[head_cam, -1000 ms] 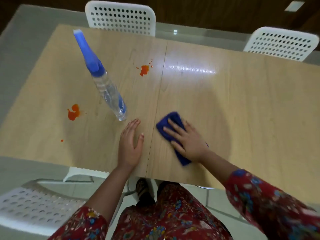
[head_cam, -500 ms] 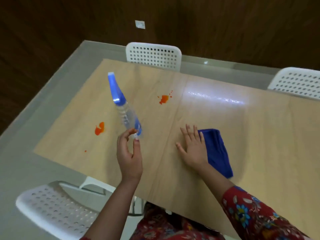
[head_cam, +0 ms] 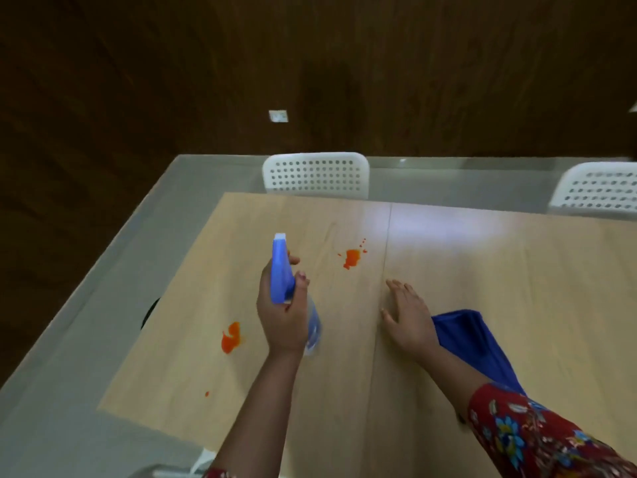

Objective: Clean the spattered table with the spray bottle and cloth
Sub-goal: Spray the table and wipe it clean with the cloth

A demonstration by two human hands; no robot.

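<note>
orange spatters (head_cam: 352, 258) mark the counter (head_cam: 482, 270); your left hand (head_cam: 282, 317) grips the spray bottle (head_cam: 281, 274), your right hand (head_cam: 406, 315) lies flat, fingers straight, beside the blue cloth (head_cam: 472, 339).

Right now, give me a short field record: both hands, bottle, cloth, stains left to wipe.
left hand: grip curled round the spray bottle
spray bottle: blue head points away from the person
right hand: open, flat on the table
cloth: blue, beside the right hand, partly under the forearm
stains: far splat, left splat, small dot, all orange, unwiped
</note>
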